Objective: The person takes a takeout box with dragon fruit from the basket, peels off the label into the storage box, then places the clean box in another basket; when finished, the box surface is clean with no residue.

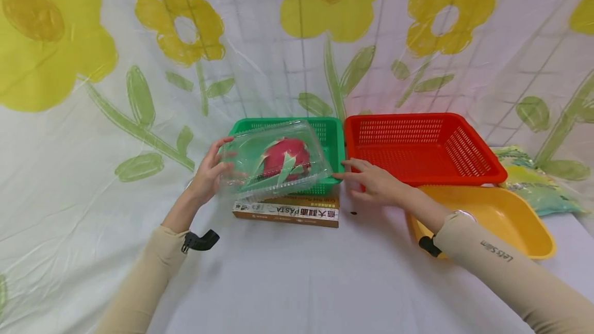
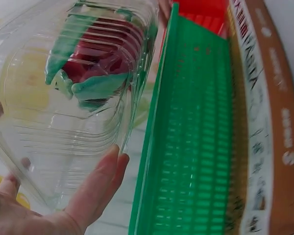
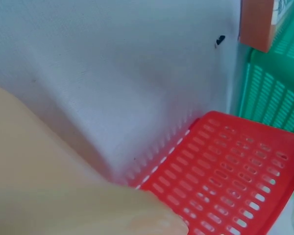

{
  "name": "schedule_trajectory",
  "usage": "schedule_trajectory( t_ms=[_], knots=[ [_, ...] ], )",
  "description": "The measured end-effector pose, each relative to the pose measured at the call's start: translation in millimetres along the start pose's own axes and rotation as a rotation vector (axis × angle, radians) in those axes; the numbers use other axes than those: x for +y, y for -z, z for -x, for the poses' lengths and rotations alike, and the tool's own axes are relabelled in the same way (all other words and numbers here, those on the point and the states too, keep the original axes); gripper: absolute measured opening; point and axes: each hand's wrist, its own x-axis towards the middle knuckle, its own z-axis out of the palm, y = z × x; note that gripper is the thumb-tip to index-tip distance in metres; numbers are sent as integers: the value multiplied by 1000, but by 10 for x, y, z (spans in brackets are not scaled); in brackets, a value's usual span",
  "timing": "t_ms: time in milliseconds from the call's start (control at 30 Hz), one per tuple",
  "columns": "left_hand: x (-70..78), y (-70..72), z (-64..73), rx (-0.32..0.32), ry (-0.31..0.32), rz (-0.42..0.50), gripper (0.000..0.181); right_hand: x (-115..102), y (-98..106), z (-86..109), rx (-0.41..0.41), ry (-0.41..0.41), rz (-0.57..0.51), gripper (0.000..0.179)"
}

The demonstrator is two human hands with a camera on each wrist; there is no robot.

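A clear plastic box with a pink-and-green dragon fruit inside is held tilted over the green basket. My left hand grips its left end, thumb on the near side and fingers on the far side, as the left wrist view shows. My right hand reaches in from the right with fingers extended. Its fingertips are right at the box's right corner, by the green basket's rim. In the right wrist view, a blurred pale shape covers the lower left and the fingers are out of sight.
Flat pasta boxes lie against the basket's near side. To the right stand a red basket and, nearer, a yellow basin. A green-yellow bag lies beyond them. A flowered curtain hangs behind.
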Motion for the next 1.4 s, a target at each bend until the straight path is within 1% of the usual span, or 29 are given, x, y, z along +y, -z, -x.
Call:
schedule_trajectory(
  t_ms=[200,367,467,533,633,767,933,1100,1200,1333,1400],
  knots=[
    [-26,151,-394,-48,65,17,60,-10,-11,23,-3,-1,-12,55],
    [-53,244,-715,-82,113,69,55,-15,-8,23,-3,1,-20,55],
    [-65,269,-857,-90,148,91,54,-16,-5,18,-4,3,-22,54],
    [-66,269,-922,-105,173,83,56,-14,-2,17,-4,3,-22,54],
    [-70,258,-990,-128,204,57,59,-11,3,19,-5,4,-25,54],
    [-101,238,-1055,-131,237,37,61,-11,8,18,-12,10,-34,55],
    [-159,227,-1120,-147,260,-13,60,-15,12,13,-10,7,-35,56],
    [-223,208,-1135,-176,290,-102,61,-15,4,7,-18,7,-27,58],
    [-255,176,-1132,-202,292,-160,62,-10,3,11,-21,0,-28,58],
    [-270,123,-1139,-219,291,-187,63,0,6,19,-19,-8,-30,59],
    [-265,96,-1153,-224,305,-195,64,5,8,24,-16,-10,-29,60]
  ],
)
